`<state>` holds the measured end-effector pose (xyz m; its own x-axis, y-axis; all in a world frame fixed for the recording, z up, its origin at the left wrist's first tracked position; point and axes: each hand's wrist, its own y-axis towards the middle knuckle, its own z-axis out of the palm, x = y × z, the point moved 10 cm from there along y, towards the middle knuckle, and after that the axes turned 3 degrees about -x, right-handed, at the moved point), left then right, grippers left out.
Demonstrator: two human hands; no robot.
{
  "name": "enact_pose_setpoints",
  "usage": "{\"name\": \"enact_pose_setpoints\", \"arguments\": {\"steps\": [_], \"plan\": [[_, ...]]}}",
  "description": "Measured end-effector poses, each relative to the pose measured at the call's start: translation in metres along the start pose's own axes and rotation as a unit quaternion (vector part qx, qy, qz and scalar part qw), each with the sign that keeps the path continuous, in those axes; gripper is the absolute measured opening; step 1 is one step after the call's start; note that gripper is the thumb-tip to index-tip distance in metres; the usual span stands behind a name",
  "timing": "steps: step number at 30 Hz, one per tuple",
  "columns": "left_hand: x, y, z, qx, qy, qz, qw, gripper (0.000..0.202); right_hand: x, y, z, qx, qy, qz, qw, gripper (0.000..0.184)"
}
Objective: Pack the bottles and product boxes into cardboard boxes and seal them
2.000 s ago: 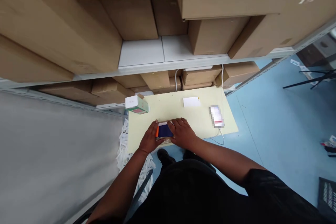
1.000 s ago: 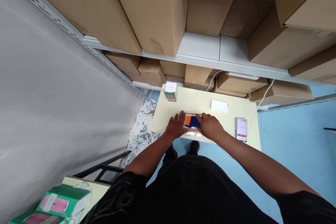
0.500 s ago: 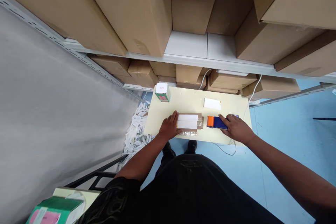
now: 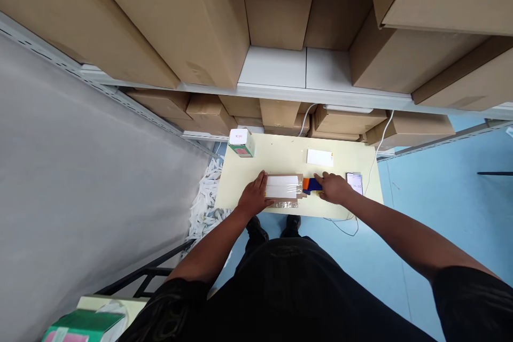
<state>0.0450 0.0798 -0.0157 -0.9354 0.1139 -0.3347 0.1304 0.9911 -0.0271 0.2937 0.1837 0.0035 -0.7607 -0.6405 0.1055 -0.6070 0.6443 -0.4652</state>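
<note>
A flat brown cardboard box (image 4: 271, 176) with a white panel (image 4: 280, 187) on top lies near the table's front edge. My left hand (image 4: 254, 194) grips its left end, fingers at the far corner and thumb at the near corner. My right hand (image 4: 333, 188) is wrapped round a blue and orange tape dispenser (image 4: 315, 184), whose orange end is at the box's right end. Clear tape (image 4: 300, 186) shows across the right part of the box. More shiny tape (image 4: 286, 204) lies along the near side.
A white box (image 4: 319, 157) lies farther back on the cream table (image 4: 280, 149). A green and white carton (image 4: 241, 143) stands at the back left. A phone (image 4: 355, 183) lies right of my hand. Shelves with brown cartons (image 4: 278, 13) overhang the back. White scraps (image 4: 206, 192) cover the floor at left.
My right hand has moved left with the tape dispenser, bringing it up to the box's right end. The phone is now uncovered. My left hand stays on the box.
</note>
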Motion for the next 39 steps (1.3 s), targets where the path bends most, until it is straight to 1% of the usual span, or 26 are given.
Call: {"name": "enact_pose_setpoints", "arguments": {"steps": [2,3,5,6,8,10,11,12,13,14,16,18,19,21,23,24,25,26,27,29,30,32,34,36,37,39], "plan": [[0.0,0.0,0.0,-0.001,-0.007,-0.001,1.0,0.106,0.006,0.01,0.007,0.042,0.026,0.028,0.998,0.057],[0.001,0.0,0.0,-0.003,-0.013,-0.002,1.0,0.106,0.003,0.011,0.01,0.054,0.048,0.053,0.996,0.05],[0.002,-0.001,-0.002,-0.007,-0.032,-0.003,0.999,0.106,-0.012,0.006,0.015,0.06,0.108,0.114,0.986,0.04],[0.002,-0.002,-0.003,-0.011,-0.048,0.0,0.999,0.105,-0.023,-0.001,0.019,0.059,0.145,0.144,0.977,0.039],[0.0,-0.005,-0.005,-0.02,-0.094,0.012,0.995,0.097,-0.041,-0.021,0.035,0.057,0.235,0.192,0.951,0.042],[0.001,-0.007,-0.006,-0.039,-0.152,0.009,0.988,0.079,-0.054,-0.042,0.057,0.04,0.338,0.239,0.909,0.056],[0.005,-0.008,-0.007,-0.056,-0.181,-0.008,0.982,0.073,-0.059,-0.051,0.068,0.018,0.38,0.272,0.884,0.061],[0.011,-0.009,-0.008,-0.077,-0.21,-0.04,0.974,0.07,-0.063,-0.06,0.08,0.0,0.408,0.312,0.858,0.061],[0.02,-0.011,-0.008,-0.098,-0.236,-0.08,0.963,0.07,-0.063,-0.065,0.091,-0.014,0.425,0.342,0.838,0.058],[0.028,-0.013,-0.006,-0.11,-0.262,-0.12,0.951,0.071,-0.061,-0.065,0.101,-0.027,0.429,0.36,0.828,0.054],[0.038,-0.017,0.001,-0.098,-0.305,-0.173,0.931,0.068,-0.053,-0.058,0.112,-0.042,0.413,0.377,0.828,0.046],[0.041,-0.02,0.008,-0.066,-0.33,-0.189,0.922,0.06,-0.046,-0.047,0.115,-0.051,0.388,0.378,0.839,0.039],[0.042,-0.021,0.008,-0.058,-0.337,-0.192,0.92,0.058,-0.044,-0.042,0.115,-0.053,0.38,0.377,0.843,0.036],[0.046,-0.025,0.005,-0.062,-0.351,-0.197,0.914,0.057,-0.045,-0.04,0.107,-0.076,0.347,0.38,0.854,0.036],[0.049,-0.029,0.003,-0.069,-0.372,-0.196,0.905,0.055,-0.044,-0.044,0.086,-0.14,0.289,0.375,0.87,0.046],[0.049,-0.031,0.002,-0.07,-0.383,-0.193,0.901,0.053,-0.038,-0.045,0.073,-0.181,0.266,0.356,0.877,0.051],[0.049,-0.033,0.001,-0.071,-0.392,-0.191,0.897,0.051,-0.027,-0.045,0.06,-0.22,0.26,0.322,0.883,0.053],[0.048,-0.035,-0.001,-0.073,-0.399,-0.188,0.895,0.049,-0.012,-0.043,0.049,-0.246,0.278,0.275,0.887,0.052],[0.046,-0.038,-0.002,-0.075,-0.401,-0.185,0.894,0.048,0.007,-0.039,0.041,-0.253,0.321,0.222,0.885,0.048],[0.043,-0.046,-0.01,-0.086,-0.39,-0.185,0.898,0.048,0.047,-0.028,0.032,-0.225,0.428,0.133,0.865,0.045],[0.041,-0.051,-0.015,-0.095,-0.377,-0.187,0.902,0.048,0.064,-0.024,0.029,-0.205,0.467,0.115,0.852,0.047],[0.037,-0.062,-0.029,-0.119,-0.356,-0.192,0.907,0.052,0.085,-0.022,0.017,-0.199,0.5,0.113,0.835,0.049],[0.032,-0.072,-0.04,-0.138,-0.361,-0.195,0.901,0.062,0.094,-0.028,0.002,-0.225,0.503,0.113,0.826,0.048],[0.028,-0.076,-0.042,-0.138,-0.394,-0.188,0.889,0.071,0.094,-0.036,-0.009,-0.256,0.501,0.103,0.82,0.046],[0.026,-0.076,-0.04,-0.135,-0.412,-0.185,0.882,0.075,0.092,-0.038,-0.01,-0.263,0.503,0.098,0.817,0.045],[0.027,-0.075,-0.029,-0.126,-0.439,-0.183,0.871,0.079,0.088,-0.039,0.0,-0.253,0.513,0.093,0.815,0.046]]}}
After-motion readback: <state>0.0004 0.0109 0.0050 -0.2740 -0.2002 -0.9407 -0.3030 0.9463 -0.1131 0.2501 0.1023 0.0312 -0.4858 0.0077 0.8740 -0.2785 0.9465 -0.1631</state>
